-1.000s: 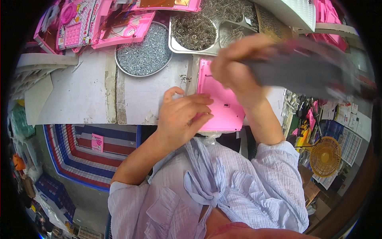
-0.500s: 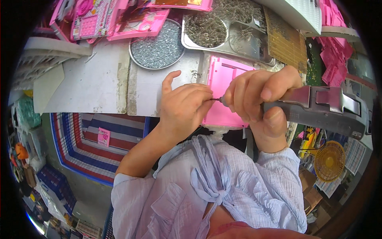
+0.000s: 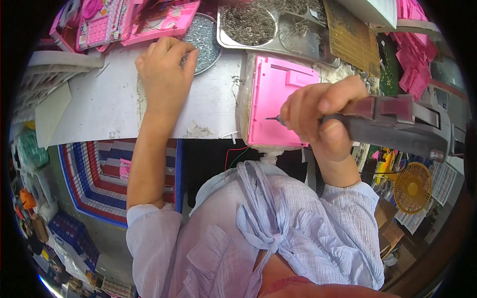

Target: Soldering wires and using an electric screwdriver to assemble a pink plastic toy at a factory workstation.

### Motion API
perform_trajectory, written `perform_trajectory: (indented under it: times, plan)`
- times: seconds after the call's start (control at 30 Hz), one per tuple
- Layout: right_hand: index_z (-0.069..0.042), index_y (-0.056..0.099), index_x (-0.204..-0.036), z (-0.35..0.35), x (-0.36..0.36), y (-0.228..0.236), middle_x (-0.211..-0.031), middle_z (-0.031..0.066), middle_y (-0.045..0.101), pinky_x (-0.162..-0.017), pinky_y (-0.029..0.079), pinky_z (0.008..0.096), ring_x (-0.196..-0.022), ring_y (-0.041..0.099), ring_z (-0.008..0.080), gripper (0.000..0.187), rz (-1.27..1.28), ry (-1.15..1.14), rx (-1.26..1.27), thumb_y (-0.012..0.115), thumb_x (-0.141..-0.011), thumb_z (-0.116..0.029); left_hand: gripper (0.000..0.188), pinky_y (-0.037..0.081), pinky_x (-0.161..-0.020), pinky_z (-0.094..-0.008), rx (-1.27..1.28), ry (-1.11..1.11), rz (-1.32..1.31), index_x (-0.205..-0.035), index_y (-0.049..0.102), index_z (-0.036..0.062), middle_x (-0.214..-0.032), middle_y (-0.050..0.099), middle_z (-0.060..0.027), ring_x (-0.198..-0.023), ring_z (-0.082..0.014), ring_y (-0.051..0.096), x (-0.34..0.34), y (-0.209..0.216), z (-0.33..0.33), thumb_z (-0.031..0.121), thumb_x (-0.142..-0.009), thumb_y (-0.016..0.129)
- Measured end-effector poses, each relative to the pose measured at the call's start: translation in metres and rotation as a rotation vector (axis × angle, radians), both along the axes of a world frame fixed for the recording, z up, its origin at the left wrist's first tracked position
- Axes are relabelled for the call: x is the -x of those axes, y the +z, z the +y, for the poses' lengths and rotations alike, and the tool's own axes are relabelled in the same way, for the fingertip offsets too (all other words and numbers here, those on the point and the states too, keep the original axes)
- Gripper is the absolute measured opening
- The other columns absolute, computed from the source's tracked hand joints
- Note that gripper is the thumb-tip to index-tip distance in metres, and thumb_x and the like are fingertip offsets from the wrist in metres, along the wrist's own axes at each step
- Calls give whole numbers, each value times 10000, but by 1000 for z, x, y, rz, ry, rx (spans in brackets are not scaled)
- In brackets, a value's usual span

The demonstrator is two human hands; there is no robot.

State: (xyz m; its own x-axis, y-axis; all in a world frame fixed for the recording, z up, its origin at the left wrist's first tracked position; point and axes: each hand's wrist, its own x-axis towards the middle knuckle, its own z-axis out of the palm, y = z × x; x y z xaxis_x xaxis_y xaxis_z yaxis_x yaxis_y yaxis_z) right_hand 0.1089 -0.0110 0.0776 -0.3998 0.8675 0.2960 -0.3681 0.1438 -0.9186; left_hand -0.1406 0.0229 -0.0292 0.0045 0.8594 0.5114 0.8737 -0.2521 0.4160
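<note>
My right hand (image 3: 328, 116) is wrapped round a grey electric screwdriver (image 3: 397, 128). Its thin dark bit points left, over the pink plastic panel (image 3: 268, 99) lying on the worktable; whether the tip touches cannot be told. Over at the left, my left hand (image 3: 166, 64) reaches to a round metal bowl of small silver screws (image 3: 206, 42). Its fingers are bent together at the bowl's near left side, and the fingertips are partly hidden. What they pinch, if anything, does not show.
A metal tray (image 3: 298, 44) with springs and small metal parts stands behind the panel, beside a brown board (image 3: 353, 39). Pink toy cases (image 3: 109, 25) pile up at the back left. A striped blue-rimmed basket (image 3: 99, 184) stands below the table's front edge (image 3: 119, 138).
My left hand has left the screwdriver's bit and moved left and away to the screw bowl. The right hand still holds the screwdriver over the panel. The view has shifted slightly.
</note>
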Motion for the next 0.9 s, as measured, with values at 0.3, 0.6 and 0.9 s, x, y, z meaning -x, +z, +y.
perform_trajectory:
  times: [0.3, 0.6, 0.9]
  plan:
    - [-97, 454, -1007, -4, 7, -11, -623, 28, 496, -475, 403, 328, -498, 462, 139, 300, -91, 50, -64, 720, -970, -230, 178, 365, -752, -430, 93, -98, -37, -753, 605, 103, -779, 571, -20, -779, -245, 581, -9, 3, -14, 185, -859, 721]
    - [-71, 448, -962, 0, 10, -24, -617, 75, 515, -525, 470, 372, -533, 507, 188, 229, -272, 143, -295, 677, -949, -54, 133, 347, -800, -381, 102, -325, -211, -849, 655, 127, -854, 621, 7, -797, -220, 574, -42, 19, -83, 182, -805, 768]
    - [-97, 451, -1053, -5, 11, -6, -613, 4, 487, -488, 419, 338, -488, 460, 130, 331, -106, 31, -59, 715, -987, -287, 204, 477, -792, -402, 101, -442, -497, -895, 644, 67, -1048, 699, -57, -890, -269, 650, -59, 18, -91, 56, -752, 789]
